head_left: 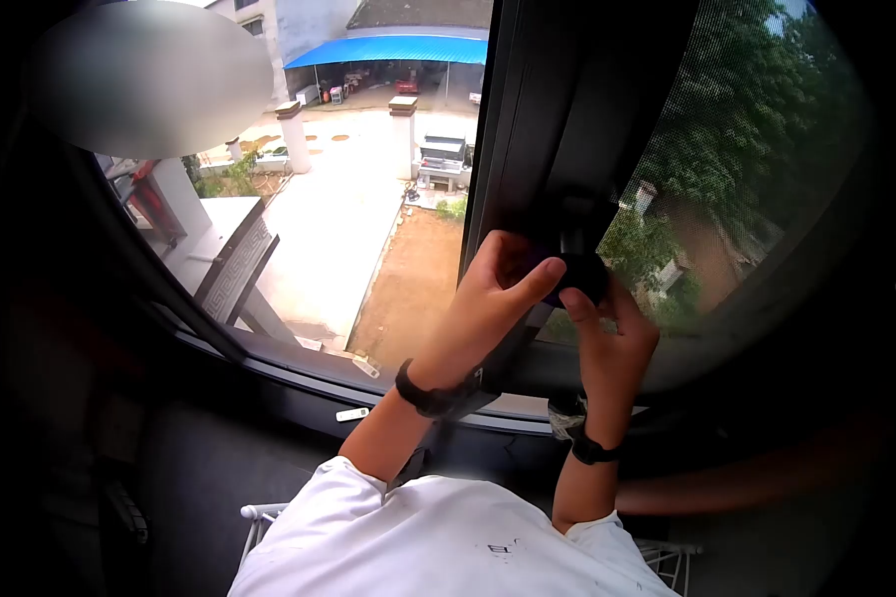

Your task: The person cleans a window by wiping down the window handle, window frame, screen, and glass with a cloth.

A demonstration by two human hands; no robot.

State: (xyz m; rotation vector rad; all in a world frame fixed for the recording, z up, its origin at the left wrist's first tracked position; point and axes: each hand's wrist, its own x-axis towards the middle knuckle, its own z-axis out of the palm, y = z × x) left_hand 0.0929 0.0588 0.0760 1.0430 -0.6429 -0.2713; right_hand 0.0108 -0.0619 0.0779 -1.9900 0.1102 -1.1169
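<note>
Both of my hands are raised in front of the dark window frame (567, 119), closed around a dark, rounded object (579, 279) whose kind I cannot make out. My left hand (498, 279) grips its left side, with the thumb laid across the front. On the lower right, my right hand (615, 333) holds it between thumb and fingers. Against the black frame its outline is hard to see, and whether it is attached there I cannot tell. A black band (428, 393) circles my left wrist, and another band (593, 450) circles my right.
A white remote-like object (351, 414) lies on the dark sill below the window. The right side of the window has a mesh screen (747, 149). White metal bars (259, 512) stand beside my body. Outside are a paved yard (314, 229) and a blue canopy (398, 50).
</note>
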